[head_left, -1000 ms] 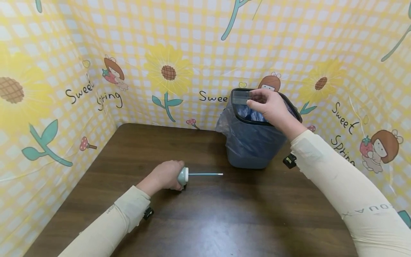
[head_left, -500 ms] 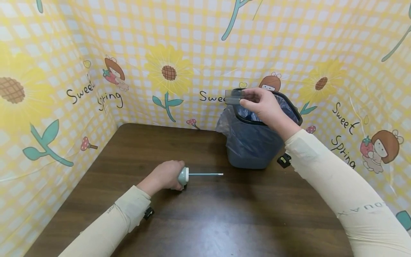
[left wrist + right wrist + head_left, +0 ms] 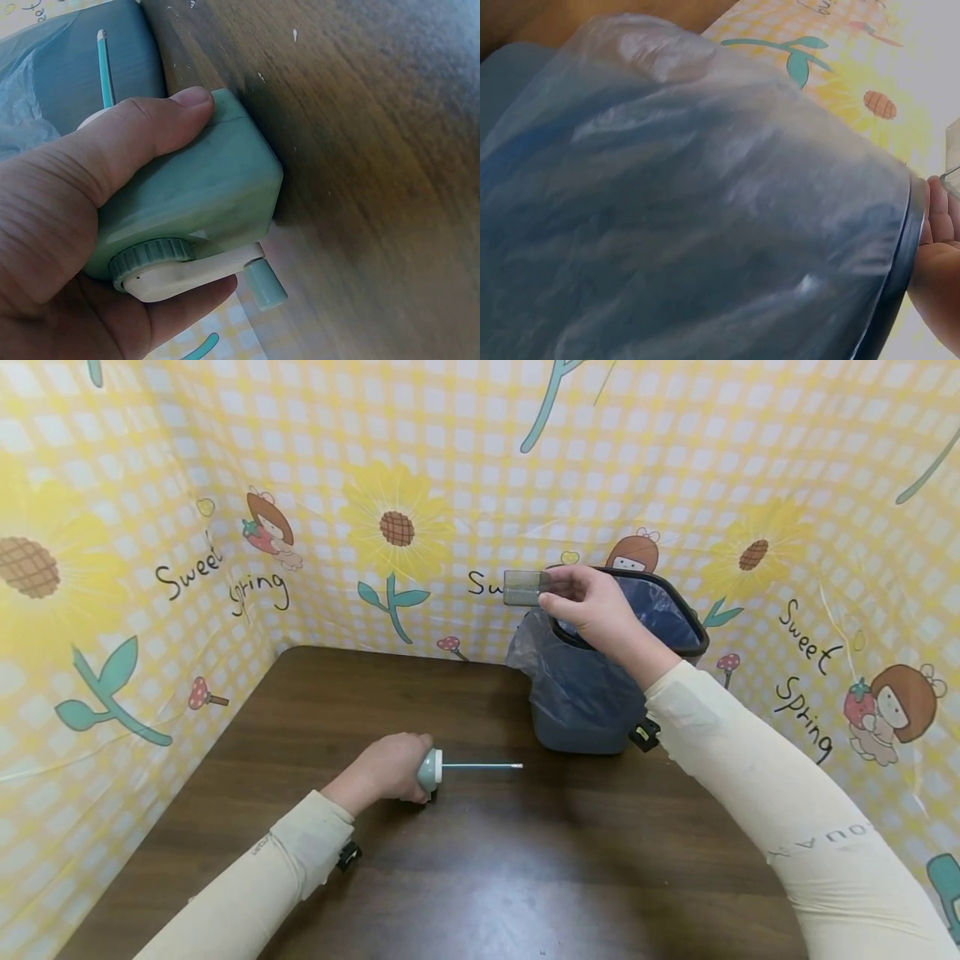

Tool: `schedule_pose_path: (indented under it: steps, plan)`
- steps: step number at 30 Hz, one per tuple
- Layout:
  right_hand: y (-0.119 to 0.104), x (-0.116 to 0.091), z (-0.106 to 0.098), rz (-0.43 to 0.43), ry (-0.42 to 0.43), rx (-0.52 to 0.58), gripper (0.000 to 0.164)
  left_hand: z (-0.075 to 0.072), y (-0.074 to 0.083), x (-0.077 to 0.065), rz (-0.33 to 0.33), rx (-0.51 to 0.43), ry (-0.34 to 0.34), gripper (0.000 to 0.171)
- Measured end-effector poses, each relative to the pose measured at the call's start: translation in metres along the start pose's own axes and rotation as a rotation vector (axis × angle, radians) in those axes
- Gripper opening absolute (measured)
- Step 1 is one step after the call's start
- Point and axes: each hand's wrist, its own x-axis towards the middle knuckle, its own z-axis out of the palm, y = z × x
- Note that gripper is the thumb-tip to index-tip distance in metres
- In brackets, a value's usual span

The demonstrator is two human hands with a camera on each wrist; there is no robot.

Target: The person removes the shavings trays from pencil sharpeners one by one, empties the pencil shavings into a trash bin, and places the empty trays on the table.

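Observation:
My left hand [image 3: 381, 768] grips a green crank pencil sharpener [image 3: 202, 169] near the middle of the table. In the left wrist view its white crank [image 3: 191, 276] faces the camera, with the thumb across the body. A blue pencil [image 3: 482, 766] sticks out of its far side, pointing right. My right hand [image 3: 592, 608] pinches a small clear grey plastic box [image 3: 521, 588] by one end, above the left rim of a trash bin [image 3: 576, 731]. The right wrist view mostly shows the bin's bag, and the box barely enters at its right edge.
A clear plastic bag [image 3: 534, 643] lines the bin and hangs over its black rim [image 3: 696, 627]. The bin stands at the back right of the brown wooden table [image 3: 450, 877]. A yellow checked cloth [image 3: 465, 460] with sunflowers walls in the table behind and at both sides.
My right hand has moved left with the clear box, from over the bin's opening to its left edge. The left hand, sharpener and pencil have stayed put.

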Motion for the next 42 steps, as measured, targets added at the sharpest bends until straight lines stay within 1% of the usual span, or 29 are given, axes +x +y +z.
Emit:
schedule_pose_path:
  steps: [6, 11, 14, 21, 25, 31, 36, 42]
  plan:
    - [-0.006, 0.002, 0.013, -0.031, -0.017, 0.034, 0.05, -0.002, 0.0, -0.001, 0.0, -0.009, 0.001, 0.06]
    - [-0.007, -0.001, 0.026, -0.042, -0.032, 0.034, 0.048, -0.002, 0.0, -0.001, -0.006, -0.01, -0.013, 0.06]
    - [-0.007, -0.002, 0.031, -0.045, -0.029, 0.042, 0.048, -0.001, 0.0, -0.001, -0.005, -0.006, -0.006, 0.06]
    - [-0.007, -0.004, 0.04, -0.056, -0.03, 0.067, 0.047, 0.001, 0.0, 0.0, 0.001, 0.005, 0.005, 0.061]
    - [-0.006, -0.007, 0.046, -0.065, -0.055, 0.071, 0.05, 0.0, 0.001, -0.001, -0.007, 0.01, 0.004, 0.062]
    - [-0.005, -0.013, 0.054, -0.061, -0.089, 0.078, 0.05, -0.001, 0.002, -0.002, -0.002, 0.009, 0.016, 0.063]
    - [-0.001, -0.014, 0.058, -0.067, -0.098, 0.088, 0.049, 0.0, 0.002, -0.002, -0.001, 0.007, 0.015, 0.064]
    - [0.008, -0.015, 0.061, -0.065, -0.086, 0.084, 0.048, 0.001, 0.0, -0.002, -0.011, 0.011, 0.012, 0.064]
